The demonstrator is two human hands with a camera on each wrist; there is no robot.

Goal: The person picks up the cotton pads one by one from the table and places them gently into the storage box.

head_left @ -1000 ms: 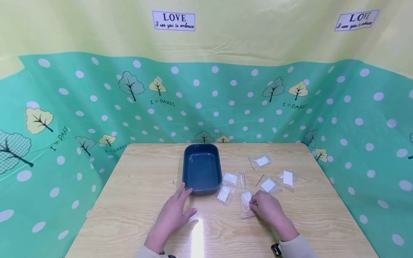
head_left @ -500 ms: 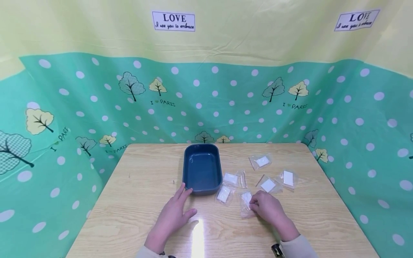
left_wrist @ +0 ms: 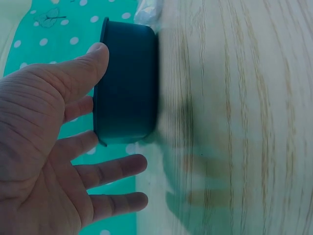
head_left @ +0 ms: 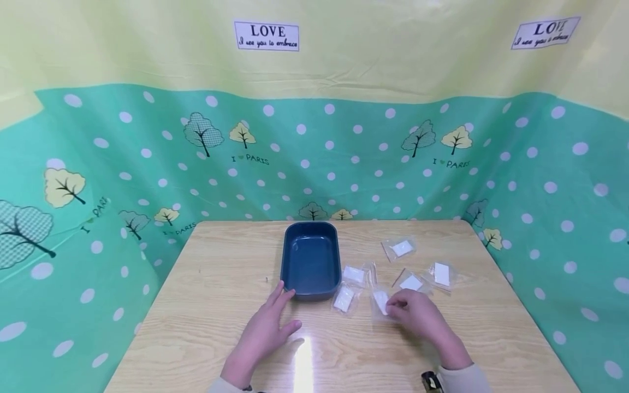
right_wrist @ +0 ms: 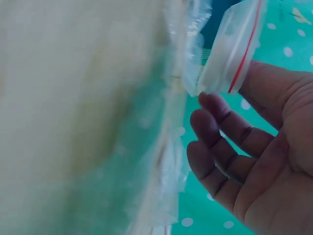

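My right hand [head_left: 417, 314] pinches a small clear zip-lock bag [head_left: 379, 300] with something white inside. In the right wrist view the bag [right_wrist: 232, 49] shows its red seal line, held between thumb and fingers and raised off the table. My left hand [head_left: 265, 327] has its fingers spread and mostly straight at the near left corner of a dark blue rectangular dish [head_left: 312, 297]. From the left wrist, thumb and fingers lie at the rim of the dish [left_wrist: 127, 83], with the lower fingers extended free of it.
Several more zip-lock bags with white contents lie right of the dish: one by its corner [head_left: 344, 298], one above that bag [head_left: 355, 274], and others like the bag [head_left: 440, 274] farther right. A dotted green curtain [head_left: 324, 158] hangs behind the wooden table [head_left: 221, 256].
My right hand has lifted the zip-lock bag slightly off the table. The camera view has shifted a little. The left hand stays at the dish.
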